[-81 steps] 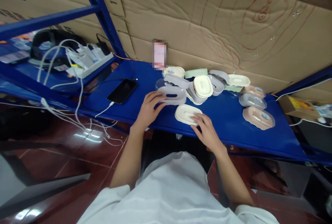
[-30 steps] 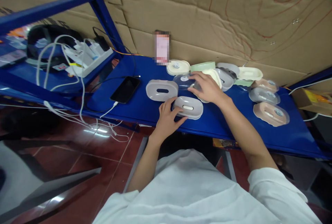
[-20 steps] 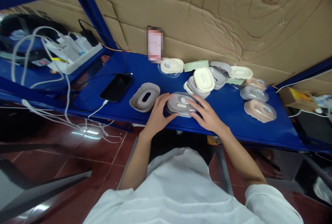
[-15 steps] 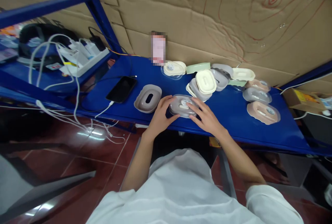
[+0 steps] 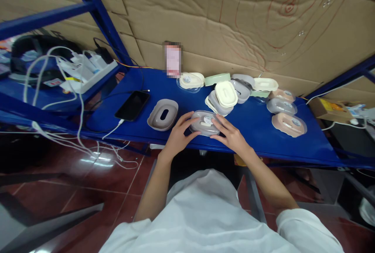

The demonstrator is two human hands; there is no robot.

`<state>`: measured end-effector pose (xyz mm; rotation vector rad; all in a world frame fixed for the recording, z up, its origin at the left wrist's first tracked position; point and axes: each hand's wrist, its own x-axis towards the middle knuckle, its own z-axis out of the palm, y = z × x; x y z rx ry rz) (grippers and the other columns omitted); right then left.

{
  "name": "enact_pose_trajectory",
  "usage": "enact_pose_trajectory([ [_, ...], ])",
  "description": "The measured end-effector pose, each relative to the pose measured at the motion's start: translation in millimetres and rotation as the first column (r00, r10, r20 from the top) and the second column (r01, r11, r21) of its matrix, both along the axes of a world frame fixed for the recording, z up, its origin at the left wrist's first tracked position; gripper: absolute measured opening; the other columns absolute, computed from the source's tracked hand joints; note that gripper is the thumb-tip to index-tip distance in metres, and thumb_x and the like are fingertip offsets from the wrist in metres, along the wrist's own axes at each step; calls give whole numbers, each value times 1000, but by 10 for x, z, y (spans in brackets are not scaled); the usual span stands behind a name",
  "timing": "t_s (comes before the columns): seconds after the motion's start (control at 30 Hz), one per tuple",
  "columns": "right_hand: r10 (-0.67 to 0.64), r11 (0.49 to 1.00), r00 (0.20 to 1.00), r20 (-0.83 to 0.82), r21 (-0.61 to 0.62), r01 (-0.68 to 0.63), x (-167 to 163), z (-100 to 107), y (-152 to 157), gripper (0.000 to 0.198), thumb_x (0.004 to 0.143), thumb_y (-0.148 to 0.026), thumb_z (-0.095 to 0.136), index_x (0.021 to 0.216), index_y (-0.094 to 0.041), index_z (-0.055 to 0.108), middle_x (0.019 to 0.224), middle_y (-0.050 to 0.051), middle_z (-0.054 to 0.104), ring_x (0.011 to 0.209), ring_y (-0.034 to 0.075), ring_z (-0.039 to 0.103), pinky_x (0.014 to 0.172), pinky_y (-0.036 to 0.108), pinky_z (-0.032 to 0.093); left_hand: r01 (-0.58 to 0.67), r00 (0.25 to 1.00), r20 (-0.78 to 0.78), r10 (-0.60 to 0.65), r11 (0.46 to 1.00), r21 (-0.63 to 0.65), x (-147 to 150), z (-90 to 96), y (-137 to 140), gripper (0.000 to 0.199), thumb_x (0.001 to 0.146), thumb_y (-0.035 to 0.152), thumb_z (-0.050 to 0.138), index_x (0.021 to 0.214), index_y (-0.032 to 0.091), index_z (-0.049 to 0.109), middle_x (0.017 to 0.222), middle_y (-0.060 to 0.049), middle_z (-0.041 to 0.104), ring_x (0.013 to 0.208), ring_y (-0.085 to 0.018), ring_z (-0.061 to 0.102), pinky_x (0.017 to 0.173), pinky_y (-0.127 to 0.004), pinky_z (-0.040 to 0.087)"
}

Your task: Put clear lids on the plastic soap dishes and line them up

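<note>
A grey oval soap dish (image 5: 206, 129) with a clear lid and a round white sticker lies near the table's front edge. My left hand (image 5: 181, 134) wraps its left end, thumb at the near side and fingers at the far side. At the other end my right hand (image 5: 231, 132) holds it the same way, with fingertips on the lid near the sticker. To the left sits an uncovered grey soap dish part (image 5: 163, 115) with a dark oval slot in its middle.
Behind my hands are a cream part (image 5: 226, 94) and several grey, green and cream pieces. Lidded pink dishes (image 5: 288, 125) sit to the right. A black phone (image 5: 132, 106) lies left, beside white cables (image 5: 81, 108). Another phone (image 5: 173, 59) leans against the cardboard wall.
The whole view has shifted slightly. Both hands stay around the lidded grey soap dish, with the right fingers moved a little back from its sticker.
</note>
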<state>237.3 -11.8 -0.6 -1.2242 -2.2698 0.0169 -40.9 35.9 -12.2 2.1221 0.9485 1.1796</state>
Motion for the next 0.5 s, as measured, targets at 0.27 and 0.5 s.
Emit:
enact_pose_trajectory([
  [0.27, -53, 992, 999, 3, -112, 53, 37, 217, -261, 69, 107, -45, 62, 171, -36, 37, 172, 11, 45, 159, 31, 46, 128, 54, 47, 47, 997, -51, -49, 998, -48, 16, 29, -31, 52, 100, 42, 75, 149, 31, 61, 158, -10, 58, 149, -28, 56, 128, -48, 46],
  [0.5, -398, 909, 917, 35, -121, 399, 866, 409, -1163, 56, 105, -47, 61, 158, -33, 52, 163, 12, 55, 152, 34, 52, 124, 57, 47, -11, 990, -141, -6, 993, -115, 85, 58, -84, 39, 106, 41, 66, 144, 31, 65, 148, -7, 65, 138, -25, 64, 123, -48, 50],
])
